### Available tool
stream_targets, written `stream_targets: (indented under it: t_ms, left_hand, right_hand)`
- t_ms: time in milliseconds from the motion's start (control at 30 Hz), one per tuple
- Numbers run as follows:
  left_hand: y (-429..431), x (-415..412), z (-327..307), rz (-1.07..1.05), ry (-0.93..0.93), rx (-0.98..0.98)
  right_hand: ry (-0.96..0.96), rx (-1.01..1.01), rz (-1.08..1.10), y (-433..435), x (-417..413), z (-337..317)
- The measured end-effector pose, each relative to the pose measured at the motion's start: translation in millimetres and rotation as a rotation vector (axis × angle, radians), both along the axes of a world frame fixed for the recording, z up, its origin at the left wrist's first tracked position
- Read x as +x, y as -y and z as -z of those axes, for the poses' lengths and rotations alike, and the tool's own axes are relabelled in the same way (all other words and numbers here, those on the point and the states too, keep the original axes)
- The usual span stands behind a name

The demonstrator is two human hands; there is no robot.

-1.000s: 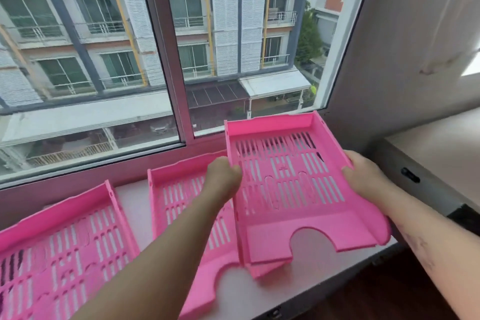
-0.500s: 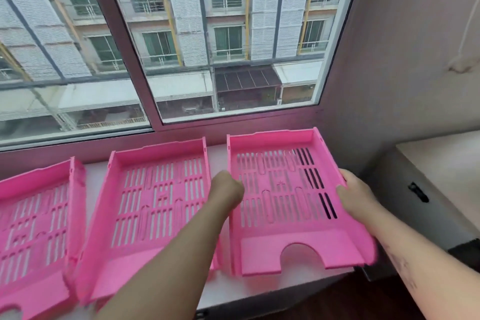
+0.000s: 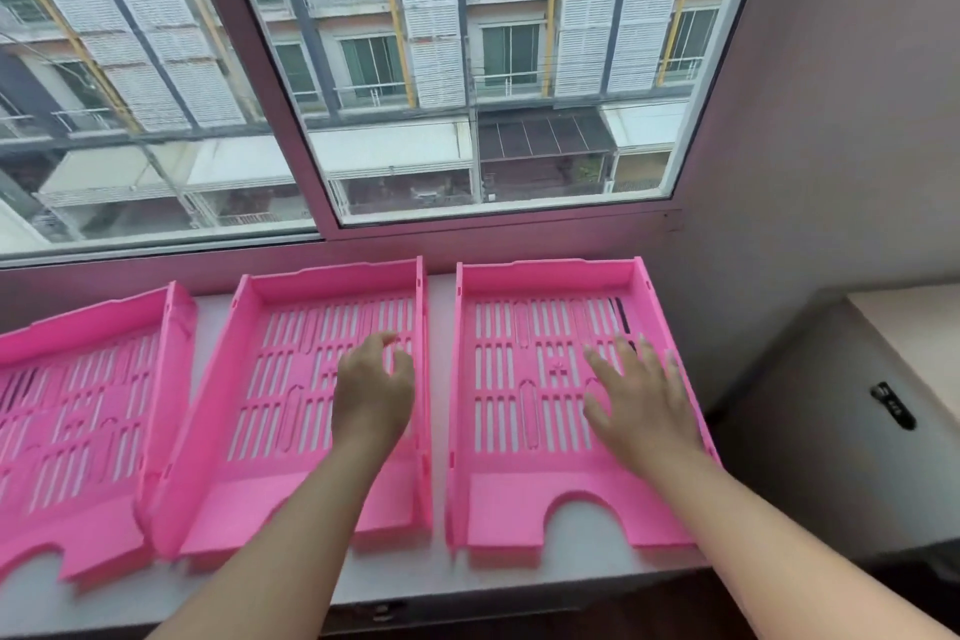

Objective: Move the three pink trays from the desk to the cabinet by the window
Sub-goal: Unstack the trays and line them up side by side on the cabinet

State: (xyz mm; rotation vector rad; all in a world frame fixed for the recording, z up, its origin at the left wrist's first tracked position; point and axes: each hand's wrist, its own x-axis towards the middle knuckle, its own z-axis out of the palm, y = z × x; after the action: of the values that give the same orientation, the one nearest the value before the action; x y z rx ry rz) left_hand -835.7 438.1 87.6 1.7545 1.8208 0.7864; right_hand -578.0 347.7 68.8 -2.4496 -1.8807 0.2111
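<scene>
Three pink slotted trays lie side by side on the white cabinet top (image 3: pixel 587 566) under the window. The right tray (image 3: pixel 524 411) lies flat and square to the edge. The middle tray (image 3: pixel 291 405) and the left tray (image 3: pixel 78 411) sit slightly angled, and their sides touch. My left hand (image 3: pixel 371 395) hovers over the right part of the middle tray, fingers loosely curled and holding nothing. Spread flat, my right hand (image 3: pixel 641 398) is over the right half of the right tray; I cannot tell whether it touches.
A large window (image 3: pixel 467 68) with a pinkish frame runs behind the trays, with a wall (image 3: pixel 831 120) at the right. A beige-topped unit (image 3: pixel 914 343) with a black handle (image 3: pixel 892 404) stands lower at the right. The trays' front edges reach the cabinet's front edge.
The right tray went from held and tilted in both hands to lying flat on the cabinet. Both hands let go of its sides and now hover open above the trays.
</scene>
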Motion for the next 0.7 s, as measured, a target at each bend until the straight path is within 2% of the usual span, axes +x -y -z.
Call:
stream_targets:
  t_ms: [100, 267, 700]
  left_hand:
    - [-4.3, -25.3, 22.0, 0.088, -0.212, -0.131]
    - [-6.4, -37.8, 50.4, 0.270, -0.536, -0.218]
    - [-37.9, -27.4, 65.8, 0.348, -0.622, -0.183]
  right_hand:
    - [-0.121, -0.126, -0.008, -6.1, -10.8, 22.5]
    - [-0.070, -0.107, -0.040, -17.7, -22.0, 44.6]
    - [-0.040, -0.062, -0.061, -76.1, -21.1, 49.7]
